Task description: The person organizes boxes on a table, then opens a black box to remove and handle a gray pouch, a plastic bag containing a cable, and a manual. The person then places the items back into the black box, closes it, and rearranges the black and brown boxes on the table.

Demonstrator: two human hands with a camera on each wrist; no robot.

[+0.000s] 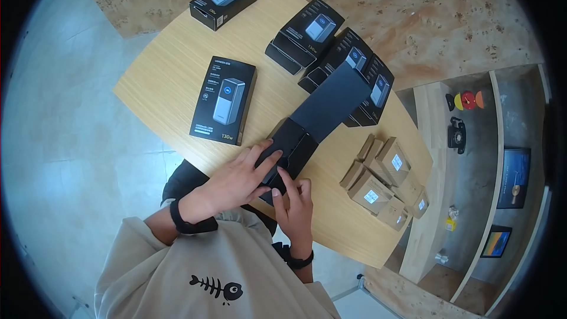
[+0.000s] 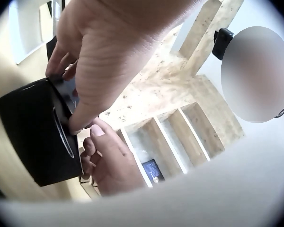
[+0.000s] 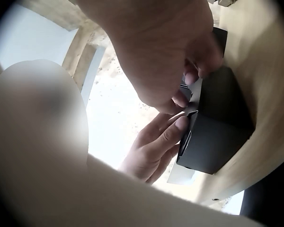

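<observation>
A black power bank box point(image 1: 302, 152) lies by the table's near edge, its long lid flap point(image 1: 332, 103) folded back toward the other boxes. My left hand point(image 1: 236, 174) reaches over it from the left, fingers across the top. In the left wrist view the thumb of the left hand point(image 2: 106, 59) bends at the edge of the black box point(image 2: 35, 135). My right hand point(image 1: 292, 204) grips the box's near right side with thumb and fingertips. The right wrist view has the fingers of the right hand point(image 3: 165, 56) curled over the box edge. The box's inside is mostly hidden.
A closed power bank box point(image 1: 223, 100) lies left of the hands; another box point(image 1: 225, 1) is at the far left corner. Several more black boxes point(image 1: 313, 26) stand behind the lid flap. Brown cardboard boxes point(image 1: 384, 180) cluster at right. Shelves point(image 1: 434, 189) adjoin the table's right side.
</observation>
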